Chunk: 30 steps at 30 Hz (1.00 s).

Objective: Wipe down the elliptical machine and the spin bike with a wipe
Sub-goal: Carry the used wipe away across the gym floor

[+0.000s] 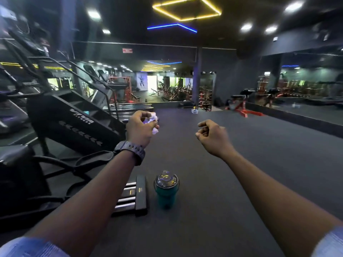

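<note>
left hand (141, 129) grips crumpled wipe (152, 118), ready for wiping | right hand (210, 135) loosely curled, empty | bottle (166, 189) on floor (232, 182)

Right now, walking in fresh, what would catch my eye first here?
Probably the two bare arms stretched forward: the left hand grips a crumpled white wipe, while the right hand hangs loosely curled and holds nothing. Below them, a teal bottle stands on the dark floor. Overhead glows a yellow light square.
</note>
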{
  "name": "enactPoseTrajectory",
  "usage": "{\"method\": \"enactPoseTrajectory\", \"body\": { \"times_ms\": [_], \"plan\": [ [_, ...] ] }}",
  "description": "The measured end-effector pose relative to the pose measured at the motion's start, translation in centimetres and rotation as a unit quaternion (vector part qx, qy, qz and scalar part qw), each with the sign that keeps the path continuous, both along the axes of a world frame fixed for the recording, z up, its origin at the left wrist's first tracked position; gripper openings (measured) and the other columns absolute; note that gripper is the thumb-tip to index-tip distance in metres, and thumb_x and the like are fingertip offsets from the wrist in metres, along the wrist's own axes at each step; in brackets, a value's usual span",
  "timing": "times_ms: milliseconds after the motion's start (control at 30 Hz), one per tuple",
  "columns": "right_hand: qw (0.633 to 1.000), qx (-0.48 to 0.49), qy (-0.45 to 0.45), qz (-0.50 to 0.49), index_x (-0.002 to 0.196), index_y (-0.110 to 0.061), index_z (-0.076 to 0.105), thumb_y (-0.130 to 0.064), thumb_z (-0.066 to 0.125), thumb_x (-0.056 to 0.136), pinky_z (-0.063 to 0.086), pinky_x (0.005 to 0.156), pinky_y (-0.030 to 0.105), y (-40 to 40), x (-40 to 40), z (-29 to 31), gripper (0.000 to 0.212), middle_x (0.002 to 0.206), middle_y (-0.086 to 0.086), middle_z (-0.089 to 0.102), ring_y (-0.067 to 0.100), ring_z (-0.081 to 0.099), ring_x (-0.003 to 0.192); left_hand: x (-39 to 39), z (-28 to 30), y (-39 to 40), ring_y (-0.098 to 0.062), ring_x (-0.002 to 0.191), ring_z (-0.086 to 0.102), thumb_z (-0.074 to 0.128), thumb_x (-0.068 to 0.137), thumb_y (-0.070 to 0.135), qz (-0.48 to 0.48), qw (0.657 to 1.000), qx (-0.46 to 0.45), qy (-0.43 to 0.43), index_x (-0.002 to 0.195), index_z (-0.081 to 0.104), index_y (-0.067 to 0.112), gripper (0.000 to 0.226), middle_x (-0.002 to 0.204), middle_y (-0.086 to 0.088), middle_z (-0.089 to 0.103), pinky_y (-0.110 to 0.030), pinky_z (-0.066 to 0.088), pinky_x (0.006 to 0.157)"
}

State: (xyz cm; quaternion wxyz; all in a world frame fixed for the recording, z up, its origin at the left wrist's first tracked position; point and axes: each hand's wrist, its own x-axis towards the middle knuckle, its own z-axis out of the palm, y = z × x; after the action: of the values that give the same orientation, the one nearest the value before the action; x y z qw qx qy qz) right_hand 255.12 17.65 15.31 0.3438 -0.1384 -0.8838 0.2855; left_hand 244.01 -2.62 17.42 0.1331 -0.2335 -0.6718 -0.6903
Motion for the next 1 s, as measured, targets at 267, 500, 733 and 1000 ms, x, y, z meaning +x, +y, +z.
{"method": "enactPoseTrajectory", "body": {
  "times_ms": [267, 500, 733, 1000],
  "plan": [
    [1.000, -0.009, -0.015, 0.015, 0.109, -0.023, 0.062, -0.028, 0.068, 0.086, 0.053, 0.087, 0.039, 5.9, -14.4, 0.5, 0.024, 0.080, -0.012, 0.066, 0.021, 0.066, 0.092, -10.7, 0.6, 5.2, -0.033, 0.073, 0.071, 0.067, 0.082, -0.001, 0.039, 0.999, 0.023, -0.009, 0.076, 0.055, 0.019, 0.024, 0.078, -0.010, 0.065, -0.056, 0.057, 0.068],
    [0.998, 0.004, -0.042, 0.037, 0.110, -0.025, 0.061, -0.029, 0.066, 0.087, 0.055, 0.086, 0.043, 10.8, -26.4, -1.5, 0.023, 0.082, -0.010, 0.067, 0.021, 0.065, 0.090, -21.1, -1.4, 9.9, -0.033, 0.075, 0.071, 0.069, 0.082, 0.002, 0.049, 0.999, 0.007, -0.021, 0.074, 0.057, 0.020, 0.023, 0.086, -0.016, 0.068, -0.056, 0.058, 0.068],
    [0.996, 0.001, -0.076, 0.042, 0.111, -0.026, 0.060, -0.029, 0.064, 0.087, 0.054, 0.086, 0.042, 16.8, -38.9, -4.3, 0.024, 0.083, -0.012, 0.067, 0.021, 0.065, 0.092, -32.3, -4.7, 14.9, -0.030, 0.068, 0.067, 0.066, 0.084, -0.004, 0.028, 0.997, 0.012, -0.075, 0.077, 0.055, 0.012, 0.021, 0.077, -0.010, 0.062, -0.051, 0.056, 0.070],
    [0.989, -0.015, -0.137, 0.058, 0.108, -0.023, 0.061, -0.029, 0.064, 0.086, 0.055, 0.084, 0.043, 19.7, -52.4, -11.5, 0.023, 0.089, -0.005, 0.069, 0.024, 0.066, 0.093, -46.3, -13.0, 18.3, -0.031, 0.076, 0.063, 0.069, 0.083, 0.003, 0.009, 0.980, 0.041, -0.195, 0.082, 0.061, 0.011, 0.012, 0.085, -0.014, 0.066, -0.038, 0.057, 0.066]
  ]
}}
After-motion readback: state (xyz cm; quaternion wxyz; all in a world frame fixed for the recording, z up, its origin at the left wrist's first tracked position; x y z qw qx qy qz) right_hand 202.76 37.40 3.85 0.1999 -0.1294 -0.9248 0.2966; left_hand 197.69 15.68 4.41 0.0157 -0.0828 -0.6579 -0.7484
